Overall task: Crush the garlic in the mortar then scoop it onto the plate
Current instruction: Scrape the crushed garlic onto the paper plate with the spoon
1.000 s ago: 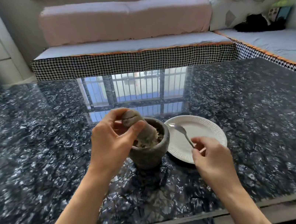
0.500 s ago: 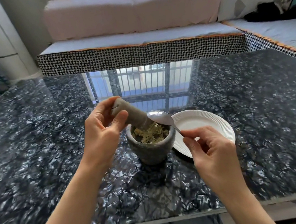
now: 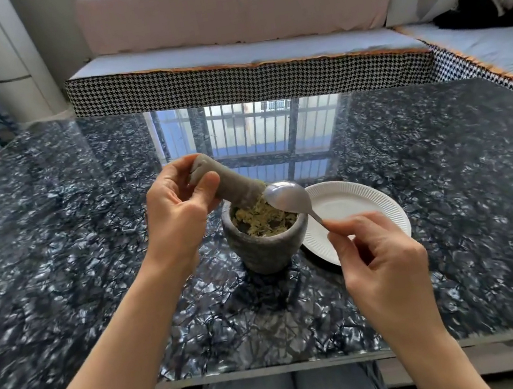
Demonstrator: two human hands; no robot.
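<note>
A grey stone mortar (image 3: pixel 265 250) stands on the dark marbled table, with crushed yellow-green garlic (image 3: pixel 260 219) inside it. My left hand (image 3: pixel 177 213) grips the stone pestle (image 3: pixel 231 183), tilted, its thick end over the mortar's far left rim with garlic stuck to it. My right hand (image 3: pixel 381 262) pinches the handle of a metal spoon (image 3: pixel 287 196), whose bowl touches the pestle's end above the mortar. A white paper plate (image 3: pixel 361 208) lies just right of the mortar, with nothing on it.
The glossy table (image 3: pixel 92 270) reflects a barred window behind the mortar. Beyond its far edge runs a houndstooth-edged bench (image 3: pixel 247 78) with pink cushions and plush toys at the right. My knees show under the near table edge.
My left hand lifted and tilted the pestle out of the mortar. My right hand picked the spoon up from the plate and brought its bowl against the pestle's end.
</note>
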